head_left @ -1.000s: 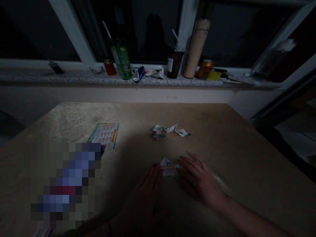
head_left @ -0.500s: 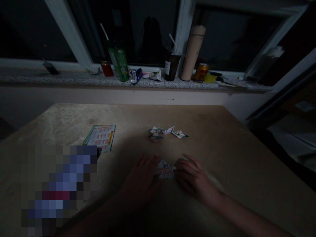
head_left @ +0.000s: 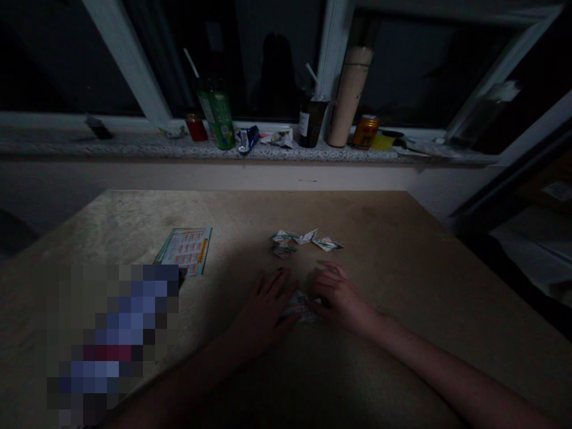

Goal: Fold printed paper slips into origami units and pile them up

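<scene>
A small printed paper point(head_left: 298, 307), partly folded, lies on the table between my hands. My left hand point(head_left: 267, 304) rests flat along its left side, fingers stretched forward and the thumb at the near edge. The fingers of my right hand point(head_left: 337, 298) are bent, and the thumb and forefinger close on the right part of the paper. My hands cover both of its ends, and dim light blurs its creases. Beyond them sit several small folded paper pieces, among them a left one point(head_left: 283, 249), a middle one point(head_left: 306, 237) and a right one point(head_left: 328, 243).
A stack of printed sheets point(head_left: 187, 250) lies to the left, beside a pixelated blue area point(head_left: 129, 316). On the granite sill point(head_left: 268, 154) stand a green bottle point(head_left: 217, 119), a dark cup with a straw point(head_left: 310, 122), a beige flask point(head_left: 351, 98) and an orange can point(head_left: 365, 131).
My right hand has moved slightly left and forward, over the paper's right side. My left hand has shifted a little forward, its thumb now on the near edge. More of the paper is covered.
</scene>
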A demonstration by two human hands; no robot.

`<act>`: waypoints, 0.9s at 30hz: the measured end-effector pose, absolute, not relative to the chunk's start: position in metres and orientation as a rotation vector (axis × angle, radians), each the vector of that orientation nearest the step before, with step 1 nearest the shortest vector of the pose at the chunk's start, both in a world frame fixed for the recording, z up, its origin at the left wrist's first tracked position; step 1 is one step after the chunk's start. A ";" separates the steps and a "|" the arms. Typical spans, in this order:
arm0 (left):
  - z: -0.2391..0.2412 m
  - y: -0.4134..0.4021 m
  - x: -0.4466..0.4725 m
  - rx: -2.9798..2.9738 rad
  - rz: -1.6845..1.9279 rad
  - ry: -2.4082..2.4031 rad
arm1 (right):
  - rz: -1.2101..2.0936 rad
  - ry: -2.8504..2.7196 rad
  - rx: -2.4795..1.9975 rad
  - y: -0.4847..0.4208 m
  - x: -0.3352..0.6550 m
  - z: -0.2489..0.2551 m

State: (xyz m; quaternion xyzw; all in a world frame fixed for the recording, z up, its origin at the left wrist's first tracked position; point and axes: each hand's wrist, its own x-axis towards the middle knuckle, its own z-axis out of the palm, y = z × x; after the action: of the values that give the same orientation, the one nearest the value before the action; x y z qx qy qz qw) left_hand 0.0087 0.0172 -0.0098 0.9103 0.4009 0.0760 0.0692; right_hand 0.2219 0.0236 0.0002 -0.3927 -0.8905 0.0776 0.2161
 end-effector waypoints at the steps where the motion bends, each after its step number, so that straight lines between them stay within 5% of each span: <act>1: -0.010 0.017 0.009 2.742 0.229 1.203 | 0.232 -2.446 -1.091 0.025 0.221 -0.001; 27: 0.000 0.015 0.003 2.075 0.581 1.265 | 0.532 -2.149 -0.877 0.019 0.224 -0.011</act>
State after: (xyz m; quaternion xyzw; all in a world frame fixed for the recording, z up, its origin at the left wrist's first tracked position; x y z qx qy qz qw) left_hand 0.0034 0.0147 -0.0004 0.7879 0.4803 0.2205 0.3160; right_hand 0.2240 0.0190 -0.0114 -0.3421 -0.8379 0.2076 0.3712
